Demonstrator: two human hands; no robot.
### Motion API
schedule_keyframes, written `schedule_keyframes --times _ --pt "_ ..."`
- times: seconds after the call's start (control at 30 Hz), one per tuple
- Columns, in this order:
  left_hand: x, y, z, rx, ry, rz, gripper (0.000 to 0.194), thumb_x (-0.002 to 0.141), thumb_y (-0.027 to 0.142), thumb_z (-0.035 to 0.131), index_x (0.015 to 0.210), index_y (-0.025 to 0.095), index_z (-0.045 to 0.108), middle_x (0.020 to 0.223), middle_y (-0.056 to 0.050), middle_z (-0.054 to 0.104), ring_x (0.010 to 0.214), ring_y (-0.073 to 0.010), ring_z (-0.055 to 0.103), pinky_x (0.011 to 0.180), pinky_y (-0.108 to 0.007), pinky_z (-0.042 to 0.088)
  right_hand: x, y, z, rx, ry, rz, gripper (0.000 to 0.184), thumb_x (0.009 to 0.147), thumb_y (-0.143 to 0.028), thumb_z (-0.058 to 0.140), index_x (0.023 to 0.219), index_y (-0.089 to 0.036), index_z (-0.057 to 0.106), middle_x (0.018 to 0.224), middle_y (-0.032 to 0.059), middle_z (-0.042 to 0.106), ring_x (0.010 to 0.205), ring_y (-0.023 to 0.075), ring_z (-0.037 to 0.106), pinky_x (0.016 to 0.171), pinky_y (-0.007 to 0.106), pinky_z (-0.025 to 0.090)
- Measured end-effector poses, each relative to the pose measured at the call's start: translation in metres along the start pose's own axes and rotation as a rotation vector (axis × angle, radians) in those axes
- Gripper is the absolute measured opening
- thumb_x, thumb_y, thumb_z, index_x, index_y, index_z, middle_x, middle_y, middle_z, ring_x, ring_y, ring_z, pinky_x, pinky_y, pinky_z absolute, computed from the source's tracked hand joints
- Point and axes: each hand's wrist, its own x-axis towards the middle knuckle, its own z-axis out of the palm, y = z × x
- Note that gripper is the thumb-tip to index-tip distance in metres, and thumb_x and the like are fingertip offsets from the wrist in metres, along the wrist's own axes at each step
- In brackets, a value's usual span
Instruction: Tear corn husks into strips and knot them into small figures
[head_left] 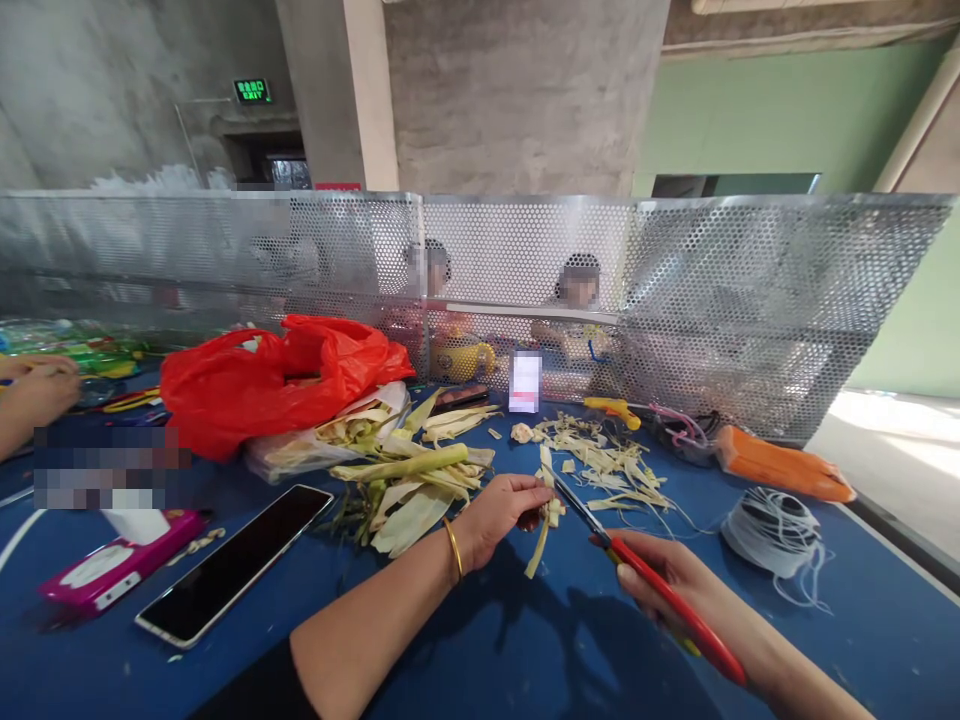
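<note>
In the head view my left hand (517, 507) pinches a small piece of pale dried husk (538, 552), folded or knotted, with a strip hanging down. A dark reddish round thing shows under my fingertips; I cannot tell what it is. My right hand (660, 572) grips scissors (679, 610) with red and yellow handles. Their narrow blades point up and left, at the husk; whether they touch it is unclear. Beyond my hands lie thin husk scraps (600, 450). A heap of dried husk leaves (412, 490) lies left of my left hand.
Across the blue table (450, 660) are a red plastic bag (285, 380), a dark phone (240, 565), a magenta tissue pack (120, 560), a lit phone (525, 382), an orange packet (780, 462) and a string ball (772, 535). A perforated metal screen (525, 240) stands behind. Another person's hands (45, 385) are far left.
</note>
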Motion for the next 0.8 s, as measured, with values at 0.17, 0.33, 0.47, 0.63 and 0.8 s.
schedule_keyframes --times 0.17,0.33,0.47,0.63,0.8 --pt "0.001 -0.003 -0.001 -0.020 -0.014 -0.077 0.015 0.069 0.029 0.069 0.063 0.016 0.072 0.060 -0.005 0.063 0.051 -0.0104 0.051 0.052 -0.020 0.036 0.007 0.010 0.002 -0.005 0.009 -0.024 0.046 0.078 -0.060 0.062 0.093 -0.016 0.063 0.059 -0.0072 0.034 0.049 0.0056 0.030 0.042 0.017 0.024" --pt "0.003 -0.009 -0.002 -0.051 -0.011 -0.107 0.015 0.067 0.031 0.070 0.062 0.016 0.069 0.059 -0.003 0.061 0.054 -0.0117 0.053 0.056 -0.022 0.037 0.012 0.018 0.005 0.019 0.013 -0.017 0.045 0.078 -0.062 0.060 0.081 -0.017 0.058 0.055 -0.0084 0.031 0.046 0.0052 0.025 0.039 0.017 0.019" --pt "0.005 -0.011 -0.004 -0.022 -0.044 -0.129 0.018 0.067 0.033 0.069 0.064 0.016 0.066 0.061 -0.002 0.061 0.056 -0.0115 0.052 0.058 -0.023 0.036 0.014 0.019 0.005 0.009 0.005 -0.048 0.040 0.076 -0.056 0.066 0.076 -0.017 0.057 0.057 -0.0083 0.030 0.049 0.0056 0.024 0.042 0.018 0.019" --pt "0.005 -0.009 -0.005 0.003 -0.062 -0.124 0.023 0.067 0.038 0.069 0.068 0.014 0.066 0.063 -0.002 0.061 0.057 -0.0107 0.049 0.061 -0.024 0.035 0.014 0.014 0.003 -0.044 0.022 -0.088 0.035 0.075 -0.050 0.069 0.077 -0.016 0.062 0.063 -0.0062 0.037 0.056 0.0070 0.028 0.049 0.019 0.025" --pt "0.003 -0.007 -0.004 -0.002 -0.039 -0.118 0.029 0.064 0.043 0.073 0.067 0.014 0.068 0.062 -0.001 0.059 0.055 -0.0090 0.046 0.057 -0.022 0.033 0.014 0.016 0.002 -0.070 0.057 -0.123 0.034 0.073 -0.050 0.069 0.075 -0.016 0.064 0.063 -0.0054 0.042 0.058 0.0084 0.033 0.052 0.019 0.030"
